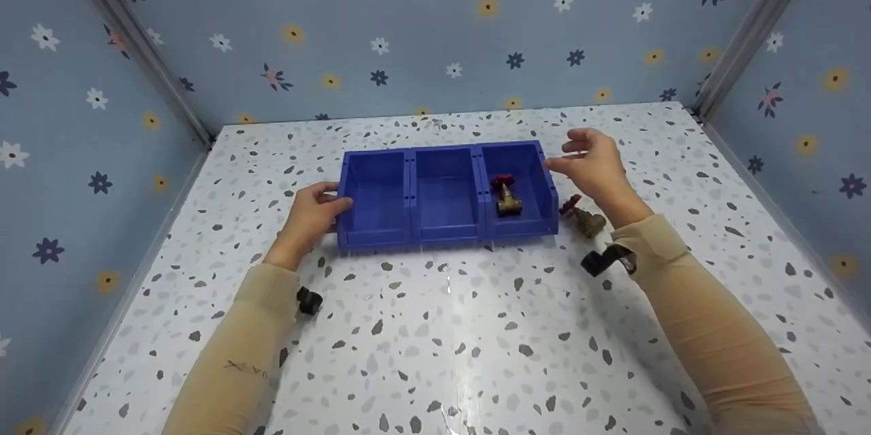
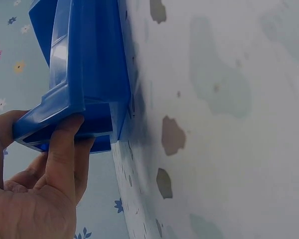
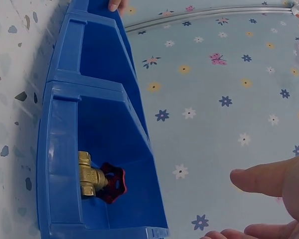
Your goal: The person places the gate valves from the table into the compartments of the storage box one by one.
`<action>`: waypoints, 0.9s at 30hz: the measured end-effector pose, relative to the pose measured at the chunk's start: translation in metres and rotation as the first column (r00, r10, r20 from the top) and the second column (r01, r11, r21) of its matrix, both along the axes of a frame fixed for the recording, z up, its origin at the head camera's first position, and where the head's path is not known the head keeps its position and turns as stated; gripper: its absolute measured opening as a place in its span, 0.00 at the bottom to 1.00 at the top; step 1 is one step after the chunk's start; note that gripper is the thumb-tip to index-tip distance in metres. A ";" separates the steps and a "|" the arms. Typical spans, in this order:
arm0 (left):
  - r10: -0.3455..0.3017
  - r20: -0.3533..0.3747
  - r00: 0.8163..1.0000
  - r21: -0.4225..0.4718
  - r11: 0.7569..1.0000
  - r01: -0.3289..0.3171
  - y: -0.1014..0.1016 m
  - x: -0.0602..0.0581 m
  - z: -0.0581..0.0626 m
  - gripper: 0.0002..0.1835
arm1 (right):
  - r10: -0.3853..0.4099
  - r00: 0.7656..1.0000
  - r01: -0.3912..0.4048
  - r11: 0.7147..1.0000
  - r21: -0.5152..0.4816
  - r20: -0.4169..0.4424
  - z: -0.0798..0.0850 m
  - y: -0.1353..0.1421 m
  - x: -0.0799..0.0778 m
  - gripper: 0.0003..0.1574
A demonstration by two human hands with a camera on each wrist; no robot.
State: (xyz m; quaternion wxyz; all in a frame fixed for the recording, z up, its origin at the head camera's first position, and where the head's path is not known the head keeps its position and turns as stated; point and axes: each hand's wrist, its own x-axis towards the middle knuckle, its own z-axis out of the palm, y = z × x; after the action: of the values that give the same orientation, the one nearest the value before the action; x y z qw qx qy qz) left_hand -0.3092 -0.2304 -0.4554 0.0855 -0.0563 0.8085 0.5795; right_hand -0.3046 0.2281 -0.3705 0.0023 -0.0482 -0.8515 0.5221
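A row of three joined blue storage bins [image 1: 446,233] stands on the speckled table. My left hand [image 1: 309,220] grips the side wall at the left end, thumb over the rim and fingers beneath it in the left wrist view. Inside the right-hand compartment lies a brass gate valve [image 1: 508,205] with a red handwheel [image 3: 114,183]. My right hand [image 1: 595,166] is just off the right end, holding nothing, with thumb and fingers apart. Below that hand, outside the bins, a second brass valve [image 1: 589,222] with a red handwheel lies on the table.
The left and middle compartments show bare floors. Flowered blue panels [image 1: 435,33] enclose the table [image 1: 422,340] at the back and both sides, with metal posts [image 1: 755,20] at the corners. A black wrist strap mount [image 1: 605,260] sits below the right cuff.
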 end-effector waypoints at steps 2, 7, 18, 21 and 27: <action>0.003 -0.003 1.000 0.002 1.000 -0.003 0.000 0.000 0.000 0.30 | -0.013 1.000 0.013 1.000 -0.007 0.001 0.000 0.002 0.000 0.48; 0.007 -0.012 1.000 0.009 1.000 -0.007 0.000 0.001 -0.002 0.29 | -0.044 0.999 0.044 0.999 -0.027 0.000 -0.001 0.007 0.000 0.47; 0.006 -0.008 1.000 -0.007 1.000 -0.006 0.001 0.000 0.001 0.29 | -0.068 0.997 0.068 0.998 0.003 -0.022 -0.003 0.022 0.000 0.46; 0.002 -0.009 1.000 -0.005 1.000 -0.002 0.001 0.001 0.001 0.29 | -0.078 0.997 0.078 0.997 0.012 -0.020 -0.004 0.026 -0.001 0.46; 0.002 -0.009 1.000 0.009 1.000 -0.002 0.002 0.003 0.002 0.30 | -0.091 0.996 0.091 0.996 0.022 -0.004 -0.006 0.036 -0.005 0.47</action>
State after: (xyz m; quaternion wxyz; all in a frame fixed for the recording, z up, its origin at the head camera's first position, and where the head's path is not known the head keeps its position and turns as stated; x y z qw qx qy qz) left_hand -0.3060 -0.2284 -0.4534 0.0814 -0.0540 0.8061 0.5836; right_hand -0.3094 0.2643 -0.3762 0.0279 -0.0863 -0.8543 0.5119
